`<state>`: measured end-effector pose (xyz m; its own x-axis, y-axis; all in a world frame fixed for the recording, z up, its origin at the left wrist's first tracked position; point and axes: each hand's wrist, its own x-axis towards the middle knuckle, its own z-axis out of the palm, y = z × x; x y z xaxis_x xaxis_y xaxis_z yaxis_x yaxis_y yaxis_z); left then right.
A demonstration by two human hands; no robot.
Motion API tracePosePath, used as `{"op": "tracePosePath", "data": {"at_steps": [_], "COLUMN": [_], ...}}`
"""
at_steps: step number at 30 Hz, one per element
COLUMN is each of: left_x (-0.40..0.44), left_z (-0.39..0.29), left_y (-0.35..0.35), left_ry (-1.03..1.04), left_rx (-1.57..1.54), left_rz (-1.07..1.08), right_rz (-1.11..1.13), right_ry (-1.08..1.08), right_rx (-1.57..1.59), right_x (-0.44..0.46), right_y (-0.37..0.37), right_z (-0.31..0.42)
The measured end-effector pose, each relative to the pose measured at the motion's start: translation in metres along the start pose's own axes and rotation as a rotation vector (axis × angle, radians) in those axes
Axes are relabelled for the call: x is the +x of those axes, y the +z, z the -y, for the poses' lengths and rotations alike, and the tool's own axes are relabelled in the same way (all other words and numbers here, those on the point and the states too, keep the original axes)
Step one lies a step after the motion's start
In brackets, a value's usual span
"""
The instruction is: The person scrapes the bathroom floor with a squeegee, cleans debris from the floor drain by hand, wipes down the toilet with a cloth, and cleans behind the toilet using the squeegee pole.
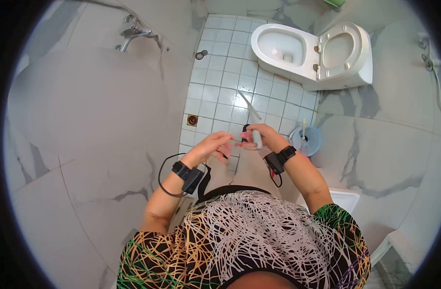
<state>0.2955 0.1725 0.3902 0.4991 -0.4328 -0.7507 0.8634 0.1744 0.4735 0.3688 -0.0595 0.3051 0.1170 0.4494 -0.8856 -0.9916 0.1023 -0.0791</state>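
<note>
My right hand (265, 135) is closed around a small pale grey-green rounded object (257, 139), whose kind I cannot make out. Pink and black parts show between the fingers on its left side. Just to the left, my left hand (212, 146) reaches toward it with curved, slightly separated fingers. No held thing is clearly visible in that hand, and a small dark patch shows at its fingertips. Both wrists carry black strapped devices with cables. Beyond the hands, a thin pale stick (250, 104) lies slanted on the white tiled floor (224, 78).
A white toilet (297, 65) with its lid and seat raised stands at the far right. To the right of my right hand is a translucent blue bucket (314, 140) with a handled item in it. A tap (136, 34) projects from the left wall. A square drain (192, 120) lies in the floor.
</note>
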Motion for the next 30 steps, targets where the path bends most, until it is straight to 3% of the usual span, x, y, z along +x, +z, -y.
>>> {"op": "tracePosePath", "data": {"at_steps": [5, 7, 10, 11, 14, 18, 21, 24, 26, 30], "left_x": [-0.022, -0.019, -0.001, 0.004, 0.015, 0.018, 0.010, 0.002, -0.001, -0.011], "left_z": [0.014, 0.024, 0.043, 0.050, 0.063, 0.080, 0.090, 0.109, 0.129, 0.141], "left_y": [-0.023, -0.021, -0.026, -0.027, -0.030, -0.039, -0.036, -0.046, -0.053, -0.055], "left_ry": [0.061, 0.096, 0.165, 0.180, 0.172, 0.205, 0.206, 0.188, 0.193, 0.171], "left_rx": [-0.201, -0.274, -0.394, -0.427, -0.470, -0.566, -0.584, -0.628, -0.680, -0.738], "left_rz": [-0.147, -0.217, -0.295, -0.311, -0.323, -0.289, -0.390, -0.481, -0.540, -0.638], "right_rz": [-0.138, -0.131, -0.396, -0.355, -0.265, -0.033, -0.193, -0.362, -0.419, -0.422], "right_ry": [0.237, 0.248, 0.068, 0.164, -0.036, -0.067, -0.020, -0.153, -0.309, -0.410], "right_rx": [0.038, -0.034, -0.434, -0.399, -0.590, -0.488, -0.559, -0.873, -1.486, -1.576], "right_x": [-0.045, -0.046, -0.026, -0.039, 0.005, 0.076, 0.156, 0.220, 0.292, 0.281], "right_y": [-0.006, -0.017, -0.007, 0.009, 0.021, 0.060, 0.072, 0.088, 0.067, 0.087], "right_z": [-0.001, -0.011, -0.007, 0.007, 0.030, 0.091, 0.112, 0.131, 0.135, 0.104]}}
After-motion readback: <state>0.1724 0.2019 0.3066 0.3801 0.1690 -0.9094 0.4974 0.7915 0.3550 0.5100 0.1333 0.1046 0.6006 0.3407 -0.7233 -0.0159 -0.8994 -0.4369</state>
